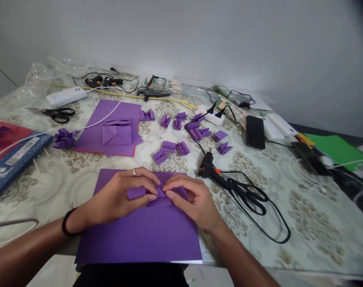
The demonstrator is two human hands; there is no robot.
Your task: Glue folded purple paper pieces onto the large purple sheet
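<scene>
Between my two hands is a small folded piece of purple paper (pixel 159 199), above a large purple sheet (pixel 139 239) at the table's front edge. My left hand (pixel 133 193), with a ring and a dark wristband, pinches the piece's left side. My right hand (pixel 193 197) pinches its right side, thumb and fingers close together. My fingers cover part of the folds. Beyond the sheet lie several small folded purple pieces (pixel 169 146). Farther left, a folded purple paper packet (pixel 117 135) rests on a stack of purple sheets (pixel 94 119).
Right of the sheet lie a black glue gun (pixel 209 169) and black-handled scissors (pixel 250 195) with a looping cord. More scissors (pixel 58 113) and crumpled purple paper (pixel 64 138) are at left. A phone (pixel 255 132), power strip (pixel 211 115) and green sheet (pixel 336 149) sit farther right.
</scene>
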